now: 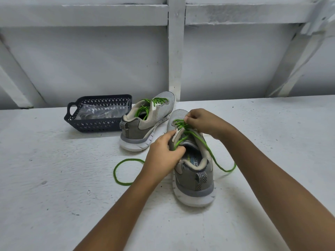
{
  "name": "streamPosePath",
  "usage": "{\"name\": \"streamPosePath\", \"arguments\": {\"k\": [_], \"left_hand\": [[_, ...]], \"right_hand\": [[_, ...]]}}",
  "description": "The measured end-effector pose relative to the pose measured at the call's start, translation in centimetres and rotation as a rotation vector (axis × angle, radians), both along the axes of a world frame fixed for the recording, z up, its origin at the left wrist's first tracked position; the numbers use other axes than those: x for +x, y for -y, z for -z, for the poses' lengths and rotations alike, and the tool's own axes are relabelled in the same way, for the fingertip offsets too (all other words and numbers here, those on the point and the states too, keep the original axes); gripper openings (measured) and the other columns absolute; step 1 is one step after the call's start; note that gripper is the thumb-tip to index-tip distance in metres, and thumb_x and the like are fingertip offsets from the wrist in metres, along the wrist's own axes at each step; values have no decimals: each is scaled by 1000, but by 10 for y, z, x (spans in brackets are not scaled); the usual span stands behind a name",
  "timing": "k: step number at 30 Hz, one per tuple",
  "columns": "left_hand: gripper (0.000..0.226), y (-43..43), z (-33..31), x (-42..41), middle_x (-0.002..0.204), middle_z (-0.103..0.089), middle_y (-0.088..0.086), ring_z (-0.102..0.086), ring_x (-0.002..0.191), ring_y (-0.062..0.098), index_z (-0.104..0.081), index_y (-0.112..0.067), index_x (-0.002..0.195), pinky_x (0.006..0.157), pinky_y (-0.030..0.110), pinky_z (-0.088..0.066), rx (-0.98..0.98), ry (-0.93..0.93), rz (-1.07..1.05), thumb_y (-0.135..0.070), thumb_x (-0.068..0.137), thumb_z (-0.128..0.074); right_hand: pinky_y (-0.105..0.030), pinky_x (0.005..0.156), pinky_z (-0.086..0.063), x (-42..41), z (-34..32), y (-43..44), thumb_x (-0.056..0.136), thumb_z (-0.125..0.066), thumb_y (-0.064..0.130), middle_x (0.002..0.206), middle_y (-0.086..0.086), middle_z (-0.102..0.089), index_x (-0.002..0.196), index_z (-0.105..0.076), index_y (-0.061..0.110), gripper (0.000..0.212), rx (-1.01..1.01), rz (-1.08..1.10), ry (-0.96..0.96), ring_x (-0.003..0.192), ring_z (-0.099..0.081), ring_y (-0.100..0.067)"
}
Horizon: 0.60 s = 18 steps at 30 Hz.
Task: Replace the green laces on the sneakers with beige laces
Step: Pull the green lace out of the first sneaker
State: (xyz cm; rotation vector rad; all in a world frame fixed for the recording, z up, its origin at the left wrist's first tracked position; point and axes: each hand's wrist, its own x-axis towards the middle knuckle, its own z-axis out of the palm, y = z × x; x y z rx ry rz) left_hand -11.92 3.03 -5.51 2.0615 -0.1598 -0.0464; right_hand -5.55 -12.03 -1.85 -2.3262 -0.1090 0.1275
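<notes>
Two grey sneakers stand on a white table. The near sneaker [194,178] points away from me, heel towards me. Its green lace [119,180] is untied, with loose ends trailing on the table to the left and right. My left hand [163,151] grips the sneaker's left upper edge beside the tongue. My right hand [203,122] pinches the green lace over the lower eyelets near the toe. The far sneaker [145,122] stands behind and to the left, its green lace [154,103] threaded through the eyelets.
A dark perforated plastic basket [72,115] sits at the back left beside the far sneaker, holding clear plastic packets [101,112]. A white wall with wooden beams rises behind the table's far edge.
</notes>
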Motion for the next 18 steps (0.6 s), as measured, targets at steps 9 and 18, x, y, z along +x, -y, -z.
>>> {"name": "streamPosePath", "arguments": {"k": [9, 18], "left_hand": [[69, 1, 3, 0, 120, -62, -5, -55, 112, 10, -55, -25, 131, 98, 30, -44, 0, 8, -9, -38, 63, -48], [71, 2, 1, -1, 123, -60, -7, -53, 115, 9, -53, -24, 133, 99, 31, -43, 2, 8, -12, -38, 64, -47]], "right_hand": [[-22, 58, -47, -11, -4, 30, 96, -53, 29, 69, -2, -59, 85, -64, 8, 26, 228, 14, -222, 64, -55, -13], [-17, 51, -49, -9, -1, 31, 95, -54, 13, 68, -1, -58, 79, -59, 10, 16, 387, 62, -174, 59, -57, -7]]}}
